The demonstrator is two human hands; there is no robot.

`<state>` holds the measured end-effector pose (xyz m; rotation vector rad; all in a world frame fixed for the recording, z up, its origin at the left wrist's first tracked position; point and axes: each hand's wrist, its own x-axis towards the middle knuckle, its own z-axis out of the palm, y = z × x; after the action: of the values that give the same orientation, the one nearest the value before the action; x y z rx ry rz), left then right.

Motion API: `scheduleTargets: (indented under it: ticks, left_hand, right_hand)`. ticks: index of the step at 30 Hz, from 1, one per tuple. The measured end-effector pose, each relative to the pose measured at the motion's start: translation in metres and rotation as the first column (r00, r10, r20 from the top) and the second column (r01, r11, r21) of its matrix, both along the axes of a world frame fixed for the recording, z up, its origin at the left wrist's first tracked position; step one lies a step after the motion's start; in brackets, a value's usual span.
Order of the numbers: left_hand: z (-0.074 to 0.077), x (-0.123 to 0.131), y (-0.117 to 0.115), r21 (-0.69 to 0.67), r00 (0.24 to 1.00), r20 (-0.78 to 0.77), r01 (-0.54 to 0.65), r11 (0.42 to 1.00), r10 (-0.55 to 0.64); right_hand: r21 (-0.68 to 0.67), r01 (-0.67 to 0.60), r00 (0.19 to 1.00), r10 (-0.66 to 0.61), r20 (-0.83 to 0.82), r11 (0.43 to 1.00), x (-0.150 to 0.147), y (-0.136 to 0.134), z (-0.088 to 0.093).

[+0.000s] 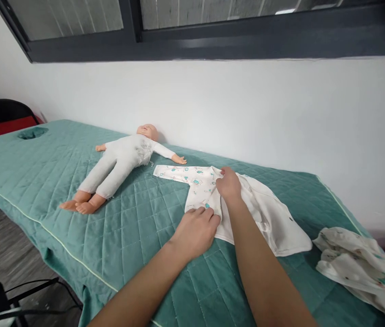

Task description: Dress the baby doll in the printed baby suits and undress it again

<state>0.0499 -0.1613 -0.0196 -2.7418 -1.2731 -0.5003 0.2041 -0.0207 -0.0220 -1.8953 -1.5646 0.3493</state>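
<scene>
A white baby shirt [201,181] with small teal and reddish prints lies on the green quilted cover. One sleeve is stretched out to the left, and the right part is folded open with its plain side up. My left hand [195,230] has its curled fingers on the near edge of the shirt's front panel. Farther back, my right hand [229,184] pinches the shirt's front close to the neckline. The fingertips of both hands are partly hidden. A baby doll [127,152] in a white cloth body lies on its back to the left, arms spread, one hand near the sleeve.
The green quilted cover [86,240] drapes over a bed with a hole at its far left. A crumpled printed cloth [359,268] lies at the right. Behind are a white wall [247,109] and a dark window frame [247,43]. Black cables [42,312] hang at the lower left.
</scene>
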Motion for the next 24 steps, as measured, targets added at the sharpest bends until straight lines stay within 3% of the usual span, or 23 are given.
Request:
scheduleTargets:
  ticks: [9,13,16,19,22,24]
  left_hand:
    - [-0.002,0.016,-0.01,-0.052,0.991,0.059,-0.12,0.991,0.123]
    - [-0.008,0.015,-0.01,-0.141,0.953,0.214,-0.189,0.972,0.216]
    - [-0.011,0.011,-0.005,-0.265,0.87,0.399,-0.193,0.945,0.289]
    - [-0.011,0.001,0.0,-0.401,0.656,0.626,-0.194,0.896,0.422]
    - [-0.012,-0.015,0.007,-0.475,0.265,0.779,-0.343,0.81,0.569]
    - [-0.014,-0.025,0.01,-0.475,0.074,0.812,-0.492,0.729,0.579]
  right_hand:
    - [-0.135,0.035,0.995,-0.021,0.103,0.99,0.0,-0.002,0.005]
    - [-0.179,0.048,0.997,-0.035,0.073,0.983,0.005,0.003,0.0]
    - [-0.16,0.051,0.999,-0.049,0.015,0.986,0.007,0.006,-0.004]
    - [-0.118,-0.013,0.996,0.002,-0.094,0.993,0.003,0.006,-0.001]
    - [-0.001,-0.18,0.919,0.167,-0.356,0.984,-0.007,0.004,0.004]
    - [0.098,-0.261,0.809,0.273,-0.521,0.96,-0.013,0.002,0.005]
